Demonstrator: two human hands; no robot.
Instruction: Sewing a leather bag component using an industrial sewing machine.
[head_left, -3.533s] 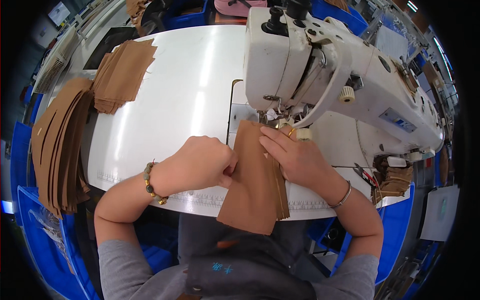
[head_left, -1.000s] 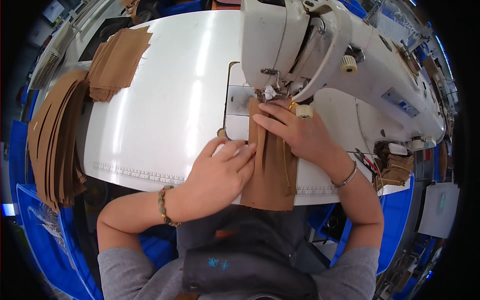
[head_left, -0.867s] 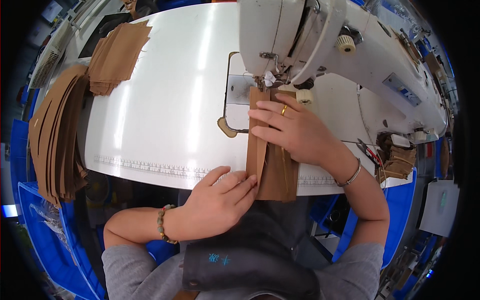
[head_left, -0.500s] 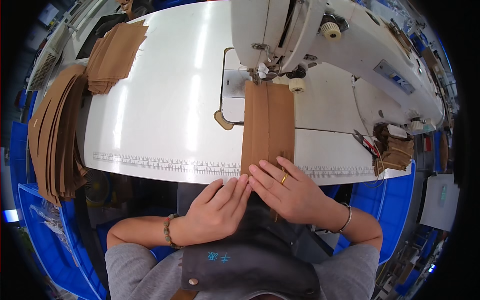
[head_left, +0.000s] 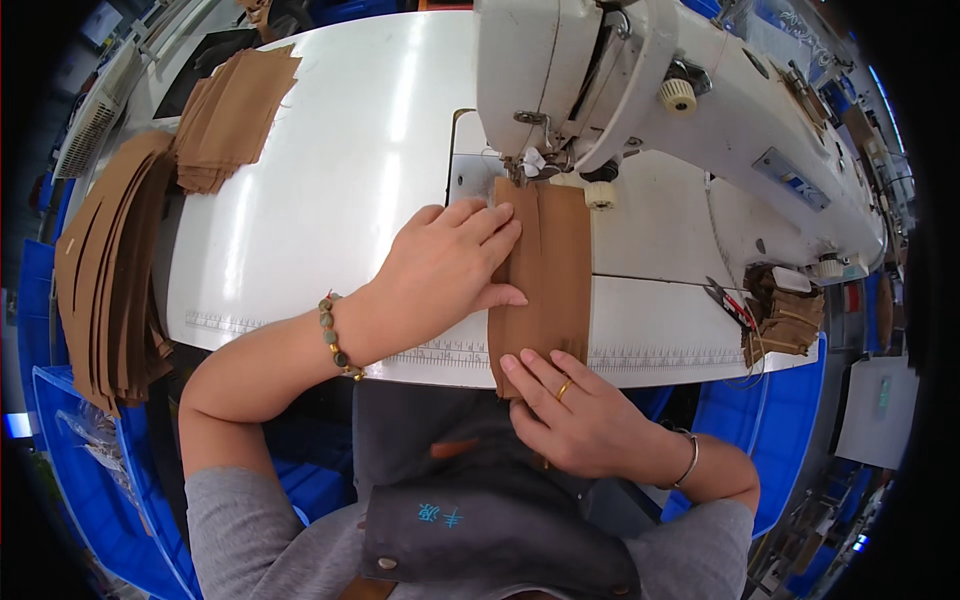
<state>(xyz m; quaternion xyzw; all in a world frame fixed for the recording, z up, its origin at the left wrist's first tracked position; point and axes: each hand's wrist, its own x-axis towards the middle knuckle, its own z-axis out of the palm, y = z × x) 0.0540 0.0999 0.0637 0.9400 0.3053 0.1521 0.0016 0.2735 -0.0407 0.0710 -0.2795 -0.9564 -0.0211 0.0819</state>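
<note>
A long brown fabric strip (head_left: 548, 270) lies under the presser foot (head_left: 517, 172) of the white sewing machine (head_left: 600, 85), with its near end at the table's front edge. My left hand (head_left: 452, 258) lies across the strip's left side just in front of the foot, fingers stretched out and thumb apart. My right hand (head_left: 570, 420) rests on the near end of the strip, its fingers spread and slightly bent. What lies under my fingertips is hidden.
Cut brown fabric pieces form two stacks (head_left: 232, 115) (head_left: 105, 260) on the left of the white table (head_left: 310, 200). Snips (head_left: 730, 300) and small brown sewn pieces (head_left: 785, 330) lie at the right. Blue bins (head_left: 85, 470) (head_left: 770, 440) stand below both sides.
My left hand has moved forward, up the strip toward the presser foot. My right hand has come back to the strip's near end. The strip now lies flatter and has just shifted toward me.
</note>
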